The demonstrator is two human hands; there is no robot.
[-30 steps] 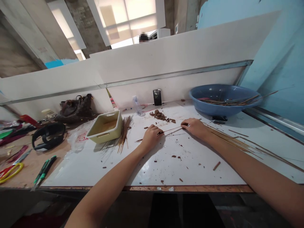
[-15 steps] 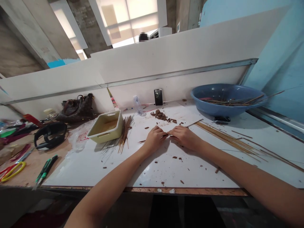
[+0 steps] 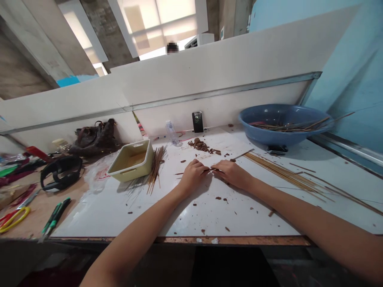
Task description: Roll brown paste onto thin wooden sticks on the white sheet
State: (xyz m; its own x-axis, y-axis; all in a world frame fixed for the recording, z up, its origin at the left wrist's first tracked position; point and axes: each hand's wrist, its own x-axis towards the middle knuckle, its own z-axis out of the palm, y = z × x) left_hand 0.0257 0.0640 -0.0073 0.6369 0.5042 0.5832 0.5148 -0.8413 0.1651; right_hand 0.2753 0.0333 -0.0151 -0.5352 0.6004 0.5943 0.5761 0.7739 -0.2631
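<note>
My left hand (image 3: pixel 194 175) and my right hand (image 3: pixel 231 173) are close together over the white board, fingertips almost meeting. Between them runs a thin brown stick (image 3: pixel 210 169); its thin end pokes out left of my left hand. Both hands have their fingers closed around it, and most of it is hidden under them. Just beyond lies a heap of crumbled brown paste (image 3: pixel 200 145), with crumbs scattered around my hands. Past my right hand lies a bundle of thin tan sticks (image 3: pixel 278 172). Left of my left hand, brown-coated sticks (image 3: pixel 155 165) lie beside a yellow-green tub (image 3: pixel 131 172).
A blue basin (image 3: pixel 281 135) holding sticks stands at the back right. A clear bottle (image 3: pixel 171 132) and a phone (image 3: pixel 197 122) stand near the partition. On the left are a dark bag (image 3: pixel 95 139), a black headset (image 3: pixel 61 175), green cutters (image 3: pixel 56 217) and scissors (image 3: pixel 14 219).
The view has shifted slightly, moving everything a little to the left. Both hands stay at the same spot on the stick, with a small change in the fingers.
</note>
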